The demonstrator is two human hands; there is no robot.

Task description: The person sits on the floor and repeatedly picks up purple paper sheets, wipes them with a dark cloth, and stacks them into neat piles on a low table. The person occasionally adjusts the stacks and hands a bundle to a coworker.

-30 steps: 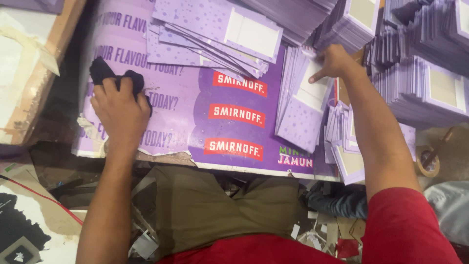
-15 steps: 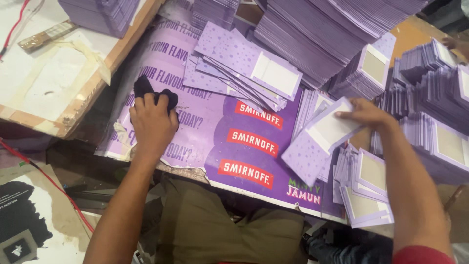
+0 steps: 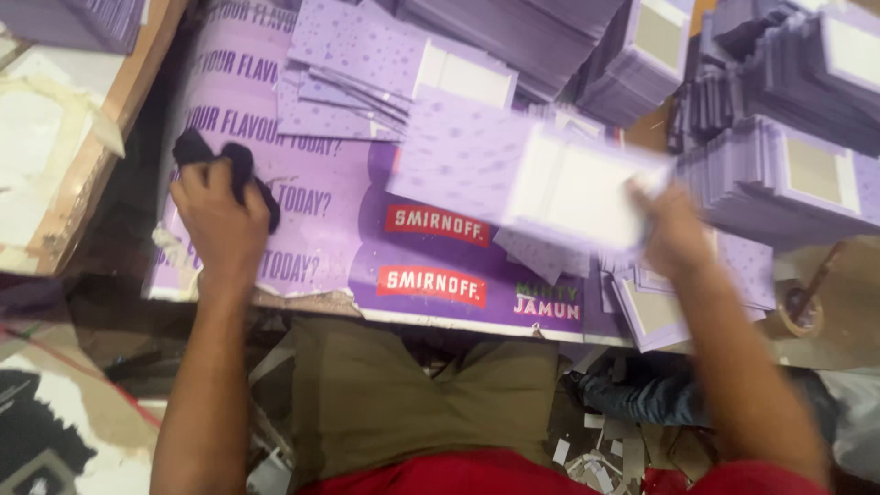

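At the far left a pale wooden-edged board (image 3: 64, 183) lies beside the bench (image 3: 275, 229), which is covered by a large purple printed sheet. The left hand (image 3: 220, 229) rests on that sheet near its left edge, its grip closed around a bunched black cloth (image 3: 215, 156) that sticks out beyond the fingers and presses on the print. Further right, loose purple cards (image 3: 367, 64) lie fanned on the sheet at the top. In the middle a purple card with a white panel (image 3: 522, 179) is held above the sheet, blurred; its long axis runs roughly left to right with a slight downward tilt toward the right, the purple end pointing left and the white panel end pointing right. The right hand (image 3: 674, 234) has its grip closed on the card's right edge at the white panel. Just beyond that hand, tall stacks of like purple cards (image 3: 788, 156) stand close together, and a few single cards lie under the hand at the bench edge. A tape roll (image 3: 799, 312) sits at the lower right, below the stacks.
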